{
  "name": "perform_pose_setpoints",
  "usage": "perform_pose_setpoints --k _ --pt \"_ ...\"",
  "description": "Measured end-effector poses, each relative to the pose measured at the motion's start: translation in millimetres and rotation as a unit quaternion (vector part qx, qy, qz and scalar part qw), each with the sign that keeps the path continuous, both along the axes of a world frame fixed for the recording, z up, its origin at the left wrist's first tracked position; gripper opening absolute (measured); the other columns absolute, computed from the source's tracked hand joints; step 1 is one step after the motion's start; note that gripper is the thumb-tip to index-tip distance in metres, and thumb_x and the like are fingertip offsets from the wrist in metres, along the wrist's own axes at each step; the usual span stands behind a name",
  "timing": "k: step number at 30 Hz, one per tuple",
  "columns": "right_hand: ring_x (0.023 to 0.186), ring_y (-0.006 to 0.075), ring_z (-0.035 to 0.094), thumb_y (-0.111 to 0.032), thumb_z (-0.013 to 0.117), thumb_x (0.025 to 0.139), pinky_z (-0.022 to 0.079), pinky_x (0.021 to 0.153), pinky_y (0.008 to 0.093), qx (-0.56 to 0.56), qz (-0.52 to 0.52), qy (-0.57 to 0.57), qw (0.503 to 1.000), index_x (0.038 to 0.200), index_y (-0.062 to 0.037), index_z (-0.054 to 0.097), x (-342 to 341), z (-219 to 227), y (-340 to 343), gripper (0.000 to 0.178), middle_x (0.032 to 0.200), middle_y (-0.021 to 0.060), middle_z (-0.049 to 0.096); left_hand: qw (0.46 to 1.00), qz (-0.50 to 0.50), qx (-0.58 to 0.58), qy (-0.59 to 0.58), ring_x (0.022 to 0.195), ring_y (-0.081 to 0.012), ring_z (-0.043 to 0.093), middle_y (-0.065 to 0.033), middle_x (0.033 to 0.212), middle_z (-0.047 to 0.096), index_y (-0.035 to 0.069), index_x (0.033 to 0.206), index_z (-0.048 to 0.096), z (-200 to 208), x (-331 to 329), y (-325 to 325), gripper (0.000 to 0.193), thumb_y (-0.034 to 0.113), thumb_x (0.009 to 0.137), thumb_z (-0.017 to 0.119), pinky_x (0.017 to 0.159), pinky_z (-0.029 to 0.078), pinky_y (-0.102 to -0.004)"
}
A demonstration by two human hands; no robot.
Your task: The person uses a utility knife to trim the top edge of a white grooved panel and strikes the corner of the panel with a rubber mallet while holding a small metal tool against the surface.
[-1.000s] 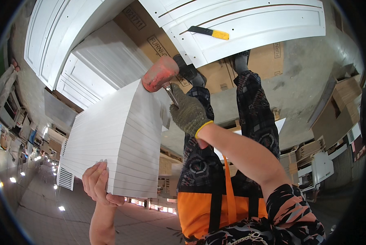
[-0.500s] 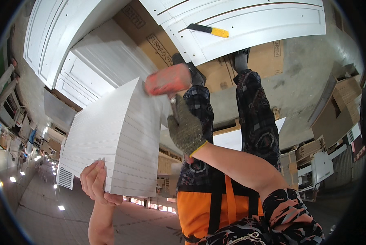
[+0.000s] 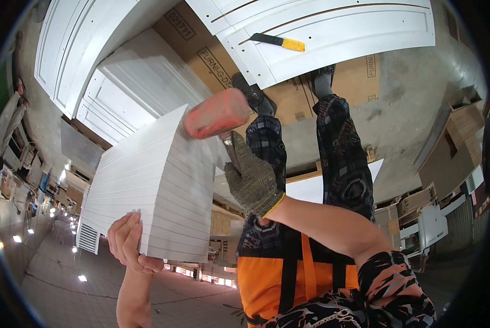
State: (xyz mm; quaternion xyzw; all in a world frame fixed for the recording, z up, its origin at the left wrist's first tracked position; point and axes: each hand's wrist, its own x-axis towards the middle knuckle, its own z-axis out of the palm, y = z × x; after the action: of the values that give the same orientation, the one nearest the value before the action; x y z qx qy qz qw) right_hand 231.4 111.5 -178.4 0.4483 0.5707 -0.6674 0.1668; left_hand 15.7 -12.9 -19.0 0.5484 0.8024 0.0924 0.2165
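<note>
A red-headed mallet (image 3: 216, 113) is in my right hand (image 3: 251, 181), which wears a dark knitted glove with a yellow cuff. The glove is closed round the handle. The mallet's head lies over the far upper edge of a white grooved panel piece (image 3: 133, 180); whether it touches cannot be made out. My bare left hand (image 3: 129, 243) grips the near lower corner of that white piece, thumb on the underside and fingers over the face.
A white panel (image 3: 343, 33) with slots and holes lies ahead, bearing a yellow and black utility knife (image 3: 280, 42). More white furniture parts (image 3: 81, 49) stand at far left. Flattened cardboard (image 3: 348, 82) is under my feet. Wooden pieces (image 3: 452, 145) are at right.
The mallet head has moved slightly left and down, onto the white piece's edge. My right forearm has shifted a little right. My left hand stays in place.
</note>
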Motion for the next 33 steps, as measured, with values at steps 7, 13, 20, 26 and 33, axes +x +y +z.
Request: perform_pose_setpoints --k 7,13,20,26,33 --pt "0.085 0.0432 0.066 -0.015 0.061 0.088 0.053 0.076 0.0511 -0.005 0.051 0.01 0.999 0.151 -0.005 0.032 4.7 -2.4 -6.8 0.07 0.096 0.0261 0.066 1.0 0.005 -0.002 0.002 0.081 -0.0393 0.067 -0.024 0.096 0.07 -0.004 0.103 0.061 -0.6 0.0 0.0 0.048 0.034 0.097 0.032 0.073 0.055 -0.0472" --pt "0.093 0.0454 0.066 -0.014 0.061 0.087 0.053 0.081 0.0513 -0.023 -0.003 -0.079 0.997 0.149 -0.004 0.035 -17.3 -17.8 -0.1 0.069 0.111 0.0295 0.064 1.0 0.008 -0.001 0.003 0.081 -0.0391 0.067 -0.0238 0.096 0.07 -0.003 0.103 0.061 -2.0 0.5 1.1 0.048 0.034 0.097 0.032 0.073 0.055 -0.0473" --pt "0.085 0.0435 0.067 -0.019 0.057 0.089 0.052 0.079 0.0539 -0.015 0.051 -0.103 0.993 0.152 -0.009 0.03 -24.0 -40.4 3.5 0.069 0.096 0.0258 0.067 1.0 0.013 -0.002 0.006 0.081 -0.0386 0.067 -0.0227 0.095 0.071 -0.002 0.104 0.061 -1.1 3.0 -0.2 0.047 0.035 0.097 0.033 0.074 0.055 -0.0478" --pt "0.085 0.0423 0.068 -0.02 0.057 0.088 0.052 0.077 0.0532 0.01 0.132 -0.066 0.989 0.152 -0.0094 0.029 -18.9 -56.5 15.9 0.07 0.093 0.0253 0.068 1.0 0.014 -0.003 0.01 0.081 -0.0386 0.067 -0.0226 0.096 0.071 -0.002 0.104 0.061 -1.2 1.2 -0.2 0.047 0.035 0.096 0.032 0.074 0.055 -0.0478" --pt "0.087 0.044 0.066 -0.018 0.062 0.085 0.052 0.079 0.0532 -0.015 0.139 -0.089 0.986 0.148 -0.0113 0.04 -17.8 -59.0 13.9 0.068 0.1 0.0259 0.067 1.0 0.015 -0.006 0.007 0.081 -0.0393 0.067 -0.0232 0.096 0.071 -0.002 0.103 0.062 -0.4 0.4 -3.2 0.047 0.034 0.095 0.033 0.073 0.055 -0.0473"
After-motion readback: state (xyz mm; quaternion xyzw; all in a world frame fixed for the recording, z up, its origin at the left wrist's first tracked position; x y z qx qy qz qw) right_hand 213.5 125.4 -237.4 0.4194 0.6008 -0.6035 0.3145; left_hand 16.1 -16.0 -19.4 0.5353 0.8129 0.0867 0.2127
